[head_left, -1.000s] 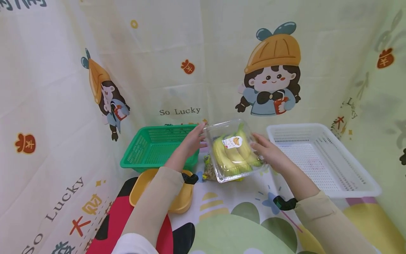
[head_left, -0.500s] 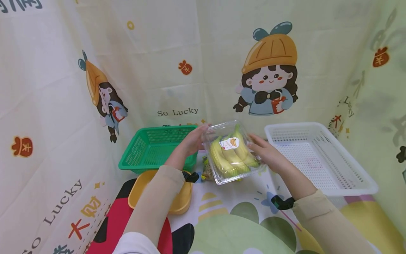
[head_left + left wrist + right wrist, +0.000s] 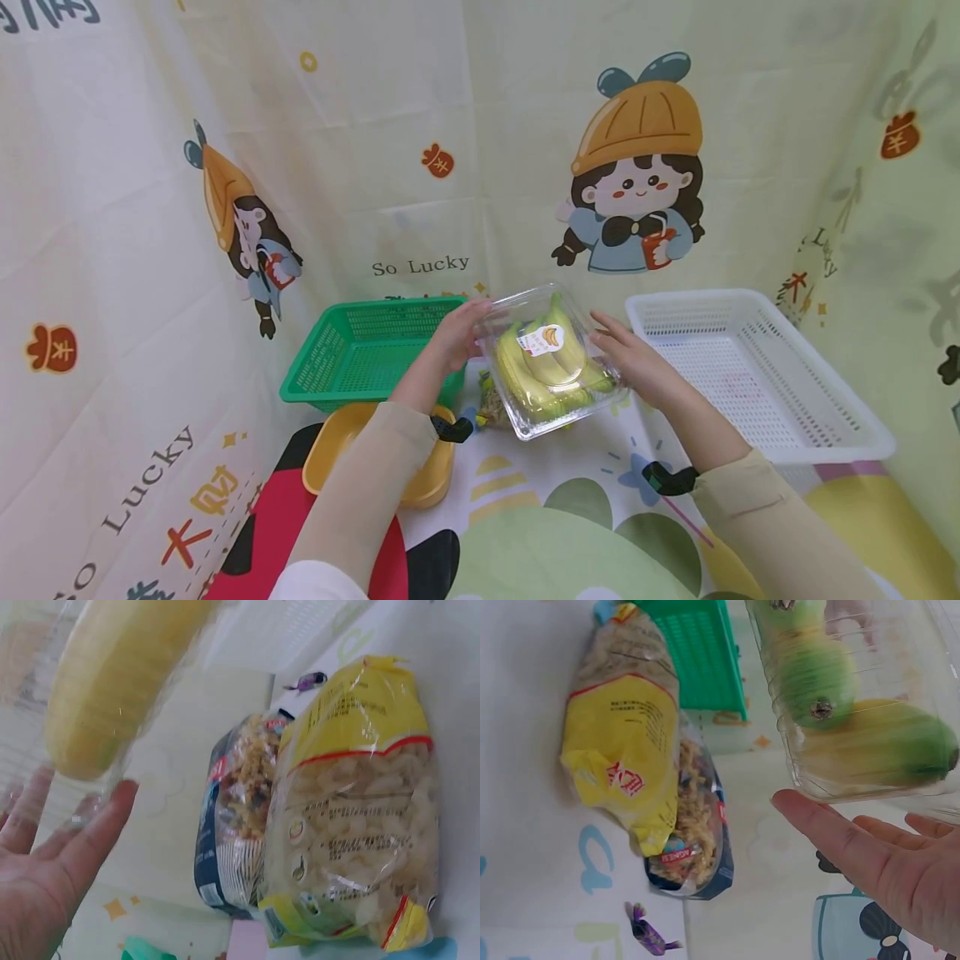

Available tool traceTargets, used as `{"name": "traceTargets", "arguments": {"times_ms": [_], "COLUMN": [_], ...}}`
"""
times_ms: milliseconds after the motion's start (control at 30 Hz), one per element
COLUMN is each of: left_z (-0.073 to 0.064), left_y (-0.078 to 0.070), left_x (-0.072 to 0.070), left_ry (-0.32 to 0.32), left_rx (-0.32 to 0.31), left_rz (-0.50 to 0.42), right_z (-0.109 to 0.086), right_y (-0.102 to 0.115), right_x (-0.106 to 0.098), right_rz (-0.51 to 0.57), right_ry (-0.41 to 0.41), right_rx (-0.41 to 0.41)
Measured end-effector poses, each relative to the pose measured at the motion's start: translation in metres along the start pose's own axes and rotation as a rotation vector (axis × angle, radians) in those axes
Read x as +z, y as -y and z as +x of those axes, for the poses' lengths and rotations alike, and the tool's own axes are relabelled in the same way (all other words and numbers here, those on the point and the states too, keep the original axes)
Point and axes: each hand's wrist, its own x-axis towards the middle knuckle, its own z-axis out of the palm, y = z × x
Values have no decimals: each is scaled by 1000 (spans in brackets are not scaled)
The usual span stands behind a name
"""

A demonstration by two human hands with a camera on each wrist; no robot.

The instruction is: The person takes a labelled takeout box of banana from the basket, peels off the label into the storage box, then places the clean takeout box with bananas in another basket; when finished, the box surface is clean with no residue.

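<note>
A clear plastic box of bananas (image 3: 555, 354), with a banana-print label on its lid, is held tilted above the cloth. My left hand (image 3: 459, 335) grips its left side near the far corner; in the left wrist view, some fingers show through the plastic. Along the right side my right hand (image 3: 633, 358) has its fingers fairly straight, and the right wrist view shows one fingertip at the box's lower edge. Below the box are a yellow-topped bag of pasta (image 3: 367, 817) and a dark blue bag of dry food (image 3: 240, 810), both mostly hidden in the head view.
A green basket (image 3: 330, 392) stands at the back left, a white basket (image 3: 862, 425) at the right. Nearer on the left is a yellow tray (image 3: 431, 492), partly behind the left forearm. A small purple wrapped sweet (image 3: 651, 932) lies beside the bags.
The banana box has shifted slightly left in the view and stays tilted. My right hand's fingers have lifted and spread a little along its side. The view itself also moved slightly.
</note>
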Motion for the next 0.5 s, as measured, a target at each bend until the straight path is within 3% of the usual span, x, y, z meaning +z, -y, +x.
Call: {"name": "traceTargets", "arguments": {"times_ms": [233, 500], "left_z": [-10, -29], "left_y": [6, 19], "left_x": [-3, -3], "left_ry": [-112, -300], "left_rx": [22, 89], "left_rz": [-30, -226], "right_z": [-4, -4], "right_y": [-5, -16], "right_x": [-3, 0], "right_rz": [34, 115], "right_ry": [5, -42], "right_rx": [-1, 16]}}
